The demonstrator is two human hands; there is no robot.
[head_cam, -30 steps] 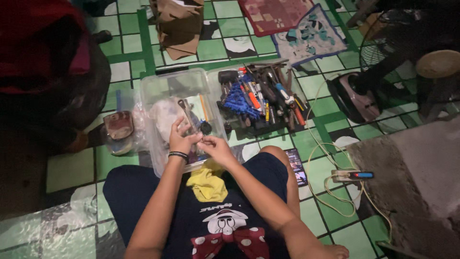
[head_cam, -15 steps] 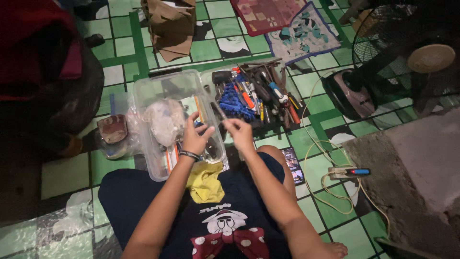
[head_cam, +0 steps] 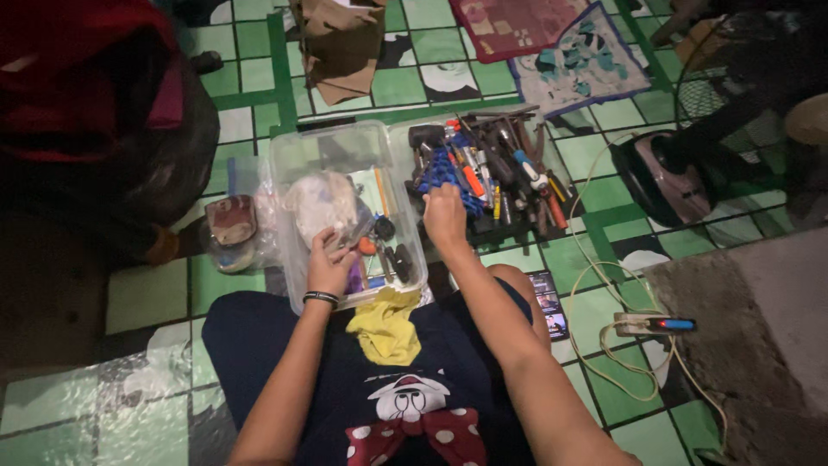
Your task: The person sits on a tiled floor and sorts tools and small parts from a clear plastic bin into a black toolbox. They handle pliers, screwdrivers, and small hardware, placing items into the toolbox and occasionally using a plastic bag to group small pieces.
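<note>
My left hand (head_cam: 328, 261) is inside a clear plastic bin (head_cam: 289, 160) in front of my lap. Its fingers lie on a metal tool among small parts, beside a crumpled white bag (head_cam: 319, 203). Whether it grips the tool is unclear. My right hand (head_cam: 446, 216) reaches forward over the near edge of a dark tray (head_cam: 504, 226) filled with several screwdrivers and pliers. It is next to a blue plastic piece (head_cam: 438, 170), and its curled fingers hide what is under them. A yellow cloth (head_cam: 384, 326) lies on my lap.
A phone (head_cam: 550, 304) lies by my right knee. A power strip (head_cam: 649, 324) with a pale cable sits to the right, next to a concrete step (head_cam: 768, 293). A fan (head_cam: 742, 78), a dark bag (head_cam: 95, 129), a wrapped round tin (head_cam: 231, 229) and floor mats (head_cam: 569, 60) surround the bins.
My hands, together over the bin a second ago, have parted. The right hand carried a thin metal tool to the tool tray, and the left hand dropped into the clear bin.
</note>
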